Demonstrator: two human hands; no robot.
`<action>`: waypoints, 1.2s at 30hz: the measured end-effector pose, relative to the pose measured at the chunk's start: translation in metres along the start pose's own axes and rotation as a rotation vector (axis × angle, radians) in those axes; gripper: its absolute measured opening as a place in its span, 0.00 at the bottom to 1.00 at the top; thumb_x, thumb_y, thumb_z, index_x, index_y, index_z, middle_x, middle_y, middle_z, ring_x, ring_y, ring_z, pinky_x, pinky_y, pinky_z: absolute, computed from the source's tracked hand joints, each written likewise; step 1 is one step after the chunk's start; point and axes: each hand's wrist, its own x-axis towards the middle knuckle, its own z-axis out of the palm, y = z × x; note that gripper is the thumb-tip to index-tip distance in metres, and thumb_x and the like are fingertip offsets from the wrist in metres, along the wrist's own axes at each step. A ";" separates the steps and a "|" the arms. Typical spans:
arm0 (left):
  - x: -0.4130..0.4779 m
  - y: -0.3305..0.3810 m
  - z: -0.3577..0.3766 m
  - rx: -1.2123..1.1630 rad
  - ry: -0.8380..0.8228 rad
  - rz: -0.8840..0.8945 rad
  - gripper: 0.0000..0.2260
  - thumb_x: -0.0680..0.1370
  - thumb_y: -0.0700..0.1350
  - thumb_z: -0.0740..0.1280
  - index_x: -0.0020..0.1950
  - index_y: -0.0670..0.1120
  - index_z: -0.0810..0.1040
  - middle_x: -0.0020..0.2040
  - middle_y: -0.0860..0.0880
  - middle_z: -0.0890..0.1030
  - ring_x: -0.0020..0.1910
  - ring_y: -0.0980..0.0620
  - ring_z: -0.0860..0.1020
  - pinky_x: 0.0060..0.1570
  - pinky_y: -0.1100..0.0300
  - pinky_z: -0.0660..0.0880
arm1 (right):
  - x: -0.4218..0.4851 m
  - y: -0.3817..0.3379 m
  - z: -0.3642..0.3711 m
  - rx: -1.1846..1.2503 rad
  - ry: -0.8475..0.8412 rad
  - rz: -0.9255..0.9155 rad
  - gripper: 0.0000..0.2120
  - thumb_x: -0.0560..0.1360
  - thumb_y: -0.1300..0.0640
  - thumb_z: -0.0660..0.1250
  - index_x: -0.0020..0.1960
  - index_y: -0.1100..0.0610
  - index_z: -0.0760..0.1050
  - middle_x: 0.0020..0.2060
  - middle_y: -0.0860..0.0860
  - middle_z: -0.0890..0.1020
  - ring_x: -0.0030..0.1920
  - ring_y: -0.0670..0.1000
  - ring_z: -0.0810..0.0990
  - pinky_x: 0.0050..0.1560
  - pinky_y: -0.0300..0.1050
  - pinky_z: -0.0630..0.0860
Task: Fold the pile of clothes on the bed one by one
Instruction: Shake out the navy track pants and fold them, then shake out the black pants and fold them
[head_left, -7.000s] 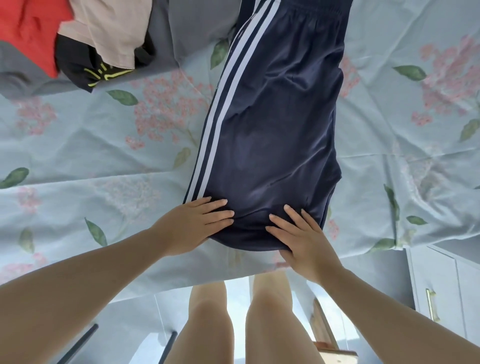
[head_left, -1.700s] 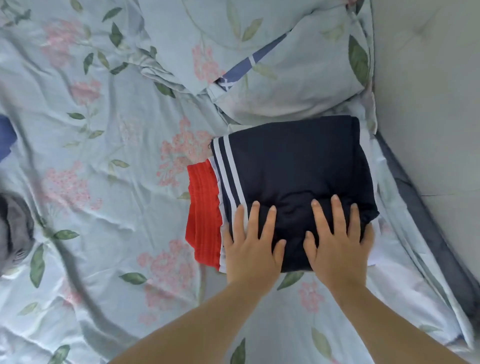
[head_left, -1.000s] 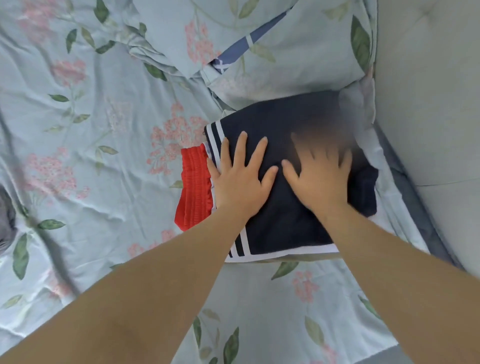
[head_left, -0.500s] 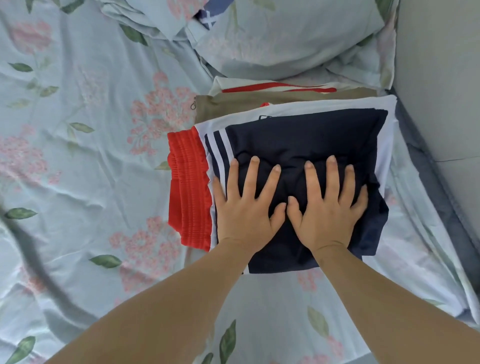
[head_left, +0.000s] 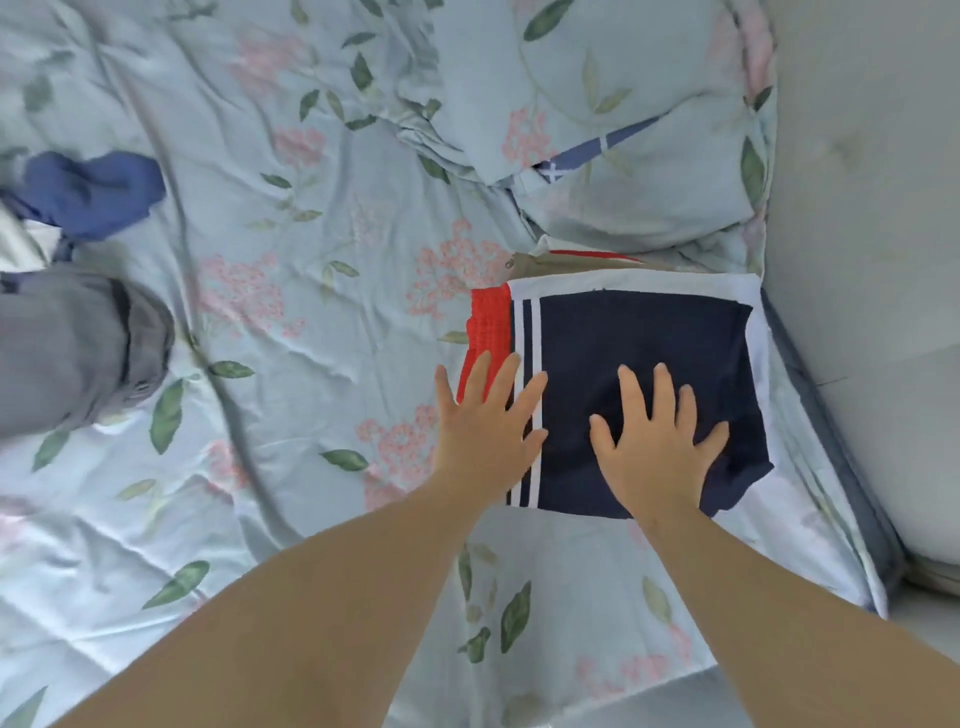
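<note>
The folded navy shorts (head_left: 639, 353) with white side stripes lie on top of a stack of folded clothes at the right of the bed. Under them show a white garment (head_left: 623, 283), a red garment (head_left: 485, 327) and a khaki one (head_left: 540, 262). My left hand (head_left: 485, 421) lies flat with spread fingers over the stack's left edge, across the red garment and the white stripes. My right hand (head_left: 660, 441) is flat with spread fingers on the near part of the shorts. At the far left lie unfolded clothes: a grey garment (head_left: 67, 353) and a blue one (head_left: 88, 192).
The bed is covered with a light blue floral sheet (head_left: 291, 312). A pillow (head_left: 613, 119) in the same print lies just behind the stack. A pale padded headboard (head_left: 872, 260) rises along the right side, close to the stack.
My hands have spread apart, the left one sliding left onto the stack's edge. The view has swung left, so the unfolded grey and blue clothes now show.
</note>
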 end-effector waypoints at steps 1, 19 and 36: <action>-0.012 -0.016 -0.007 -0.011 -0.016 0.001 0.27 0.80 0.61 0.51 0.78 0.57 0.48 0.79 0.49 0.49 0.77 0.44 0.48 0.69 0.33 0.44 | -0.009 -0.015 -0.011 -0.009 -0.031 -0.005 0.28 0.77 0.43 0.59 0.75 0.47 0.60 0.75 0.55 0.61 0.73 0.62 0.60 0.66 0.72 0.56; -0.282 -0.325 -0.096 -0.015 0.147 -0.329 0.25 0.81 0.57 0.53 0.76 0.55 0.51 0.75 0.51 0.55 0.75 0.48 0.53 0.71 0.42 0.52 | -0.230 -0.363 -0.118 0.207 -0.180 -0.378 0.26 0.80 0.42 0.50 0.76 0.45 0.49 0.77 0.47 0.50 0.74 0.53 0.56 0.71 0.61 0.51; -0.390 -0.438 -0.060 -0.199 0.164 -0.646 0.23 0.81 0.56 0.55 0.75 0.54 0.55 0.74 0.53 0.58 0.73 0.50 0.59 0.68 0.52 0.58 | -0.279 -0.481 -0.107 0.172 -0.366 -0.574 0.25 0.80 0.43 0.50 0.76 0.45 0.50 0.77 0.48 0.52 0.74 0.54 0.57 0.71 0.59 0.52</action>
